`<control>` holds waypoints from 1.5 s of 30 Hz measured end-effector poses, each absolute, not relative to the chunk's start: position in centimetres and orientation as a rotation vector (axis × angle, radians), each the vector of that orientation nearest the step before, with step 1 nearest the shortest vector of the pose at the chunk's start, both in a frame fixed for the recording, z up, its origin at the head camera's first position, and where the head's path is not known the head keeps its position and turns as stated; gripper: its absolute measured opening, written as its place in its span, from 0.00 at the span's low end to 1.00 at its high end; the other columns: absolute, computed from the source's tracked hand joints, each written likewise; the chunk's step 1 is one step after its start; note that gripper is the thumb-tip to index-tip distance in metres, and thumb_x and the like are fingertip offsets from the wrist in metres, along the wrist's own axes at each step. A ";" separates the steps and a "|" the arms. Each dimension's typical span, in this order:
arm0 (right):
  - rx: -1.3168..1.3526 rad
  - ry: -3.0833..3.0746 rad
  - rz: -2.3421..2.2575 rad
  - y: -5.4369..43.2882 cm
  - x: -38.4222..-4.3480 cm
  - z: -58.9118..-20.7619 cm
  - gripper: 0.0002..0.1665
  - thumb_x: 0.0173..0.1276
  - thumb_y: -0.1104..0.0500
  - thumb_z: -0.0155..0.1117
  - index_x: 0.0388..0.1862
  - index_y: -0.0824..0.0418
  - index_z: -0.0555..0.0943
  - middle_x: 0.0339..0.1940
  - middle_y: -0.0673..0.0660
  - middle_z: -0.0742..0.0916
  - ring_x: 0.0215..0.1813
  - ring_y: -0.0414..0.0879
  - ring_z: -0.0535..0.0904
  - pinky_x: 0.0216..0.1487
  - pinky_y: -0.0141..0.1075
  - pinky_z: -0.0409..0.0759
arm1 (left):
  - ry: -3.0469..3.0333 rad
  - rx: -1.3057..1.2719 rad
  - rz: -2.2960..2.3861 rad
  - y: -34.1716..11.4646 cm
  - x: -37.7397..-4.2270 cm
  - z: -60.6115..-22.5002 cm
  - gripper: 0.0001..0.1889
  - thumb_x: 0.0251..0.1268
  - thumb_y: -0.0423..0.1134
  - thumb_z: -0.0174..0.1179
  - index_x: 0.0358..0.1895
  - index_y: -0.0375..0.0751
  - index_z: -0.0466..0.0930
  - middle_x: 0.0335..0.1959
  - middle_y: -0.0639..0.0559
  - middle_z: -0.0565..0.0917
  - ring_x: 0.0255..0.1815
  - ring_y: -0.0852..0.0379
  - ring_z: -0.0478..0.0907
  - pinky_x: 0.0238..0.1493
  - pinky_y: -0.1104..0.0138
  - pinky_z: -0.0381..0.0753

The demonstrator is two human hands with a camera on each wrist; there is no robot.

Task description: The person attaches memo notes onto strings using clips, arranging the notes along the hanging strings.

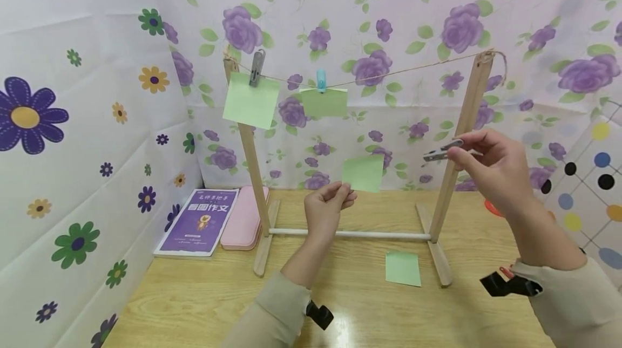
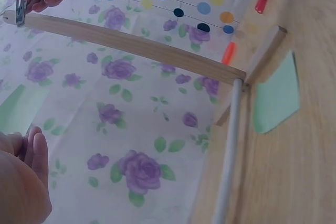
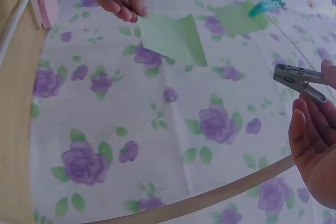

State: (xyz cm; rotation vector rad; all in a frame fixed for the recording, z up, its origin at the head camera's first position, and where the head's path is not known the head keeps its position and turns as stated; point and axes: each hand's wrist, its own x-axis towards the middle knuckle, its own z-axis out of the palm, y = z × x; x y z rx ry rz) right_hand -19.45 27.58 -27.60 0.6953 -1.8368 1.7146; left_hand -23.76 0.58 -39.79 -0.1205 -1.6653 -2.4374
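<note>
My left hand (image 1: 326, 205) pinches a green sticky note (image 1: 364, 174) by its lower left corner, below the string. A grey clothespin (image 1: 442, 151) is held between the thumb and fingers of my right hand (image 1: 498, 167), in front of the rack's right post; in the right wrist view this clothespin (image 3: 299, 81) points toward the held note (image 3: 173, 39). On the sagging string (image 1: 408, 74) hang two more green notes: the left one (image 1: 250, 102) under a grey clothespin (image 1: 257, 67), the other (image 1: 324, 104) under a blue clothespin (image 1: 321, 80).
Another green note (image 1: 403, 268) lies on the table (image 1: 359, 305) by the rack's right foot. A white rod (image 1: 350, 234) joins the wooden posts (image 1: 470, 102). At the left lie a purple book (image 1: 196, 221) and a pink case (image 1: 244, 218). Red items (image 2: 262, 0) lie at the right.
</note>
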 end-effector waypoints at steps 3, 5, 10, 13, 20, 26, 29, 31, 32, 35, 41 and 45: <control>0.715 -1.833 1.677 27.1 -20.0 -26.1 0.05 0.65 0.78 0.65 0.39 0.73 0.82 0.34 0.56 0.86 0.33 0.42 0.83 0.34 0.24 0.85 | -1.629 -0.135 -2.443 0.8 -24.0 -38.7 0.12 0.66 0.34 0.69 0.46 0.28 0.84 0.36 0.39 0.88 0.34 0.52 0.89 0.43 0.62 0.90; 0.735 -1.832 1.665 26.9 -20.3 -25.2 0.04 0.66 0.77 0.66 0.37 0.73 0.82 0.34 0.56 0.86 0.31 0.42 0.82 0.34 0.24 0.85 | -1.613 -0.149 -2.436 0.9 -24.2 -37.9 0.12 0.66 0.34 0.69 0.45 0.29 0.84 0.36 0.39 0.88 0.34 0.53 0.89 0.43 0.62 0.90; 0.840 -1.797 1.616 26.1 -20.8 -22.9 0.02 0.65 0.78 0.65 0.35 0.77 0.80 0.32 0.55 0.88 0.29 0.40 0.82 0.33 0.23 0.83 | -1.595 -0.214 -2.425 1.3 -24.5 -36.3 0.12 0.66 0.35 0.70 0.45 0.29 0.84 0.36 0.39 0.88 0.34 0.53 0.89 0.43 0.61 0.90; 0.858 -1.817 1.537 25.7 -21.0 -21.7 0.04 0.64 0.80 0.64 0.34 0.76 0.80 0.31 0.54 0.88 0.29 0.39 0.83 0.32 0.22 0.83 | -1.609 -0.252 -2.425 1.7 -24.6 -35.5 0.12 0.66 0.35 0.69 0.46 0.29 0.84 0.36 0.40 0.88 0.34 0.54 0.89 0.43 0.62 0.90; 0.838 -1.940 1.233 24.8 -21.4 -18.8 0.03 0.64 0.81 0.63 0.34 0.81 0.78 0.32 0.47 0.88 0.29 0.37 0.81 0.31 0.21 0.81 | -1.619 -0.300 -2.406 2.0 -24.8 -34.3 0.11 0.67 0.35 0.69 0.45 0.29 0.85 0.35 0.40 0.88 0.32 0.55 0.88 0.41 0.63 0.90; 0.867 -1.961 1.084 23.9 -21.9 -16.2 0.04 0.64 0.79 0.66 0.32 0.80 0.78 0.30 0.43 0.88 0.29 0.36 0.82 0.34 0.20 0.83 | -1.589 -0.321 -2.401 1.8 -24.9 -33.2 0.10 0.67 0.34 0.69 0.44 0.29 0.85 0.34 0.40 0.88 0.31 0.56 0.88 0.39 0.63 0.91; 0.862 -1.995 0.990 23.4 -22.2 -15.1 0.05 0.65 0.76 0.68 0.32 0.79 0.79 0.31 0.40 0.87 0.32 0.35 0.82 0.36 0.20 0.82 | -1.589 -0.335 -2.399 1.9 -24.9 -32.8 0.11 0.67 0.35 0.69 0.44 0.29 0.85 0.34 0.40 0.88 0.31 0.56 0.88 0.39 0.63 0.91; 0.864 -2.010 0.928 23.0 -22.3 -14.4 0.05 0.65 0.74 0.69 0.32 0.77 0.81 0.31 0.39 0.85 0.33 0.34 0.81 0.38 0.19 0.81 | -1.585 -0.342 -2.399 2.0 -25.0 -32.5 0.11 0.67 0.35 0.69 0.44 0.29 0.85 0.34 0.40 0.88 0.31 0.56 0.88 0.40 0.63 0.91; 0.877 -2.010 0.893 22.8 -22.4 -14.0 0.05 0.66 0.74 0.69 0.32 0.76 0.81 0.31 0.37 0.85 0.34 0.34 0.81 0.38 0.20 0.81 | -1.585 -0.346 -2.398 2.0 -25.0 -32.4 0.11 0.67 0.35 0.69 0.44 0.29 0.85 0.34 0.40 0.88 0.31 0.56 0.88 0.40 0.62 0.91; 0.897 -2.018 0.810 22.0 -22.5 -12.9 0.05 0.66 0.72 0.70 0.32 0.74 0.83 0.31 0.34 0.84 0.34 0.33 0.80 0.39 0.20 0.80 | -1.580 -0.359 -2.395 2.1 -25.1 -31.9 0.11 0.66 0.35 0.69 0.44 0.29 0.85 0.34 0.39 0.88 0.32 0.53 0.89 0.40 0.62 0.91; 0.861 -2.097 0.657 21.3 -23.0 -11.3 0.07 0.68 0.66 0.71 0.37 0.72 0.84 0.31 0.34 0.83 0.28 0.28 0.77 0.28 0.18 0.74 | -1.588 -0.379 -2.394 2.3 -25.3 -31.0 0.11 0.67 0.36 0.69 0.44 0.29 0.85 0.36 0.32 0.87 0.30 0.56 0.88 0.40 0.62 0.91; 0.842 -2.173 0.597 21.1 -23.4 -10.9 0.07 0.68 0.64 0.72 0.38 0.69 0.85 0.30 0.38 0.83 0.26 0.30 0.74 0.28 0.19 0.71 | -1.587 -0.380 -2.398 2.5 -25.5 -30.8 0.11 0.67 0.35 0.69 0.44 0.29 0.85 0.37 0.32 0.87 0.30 0.57 0.87 0.40 0.62 0.91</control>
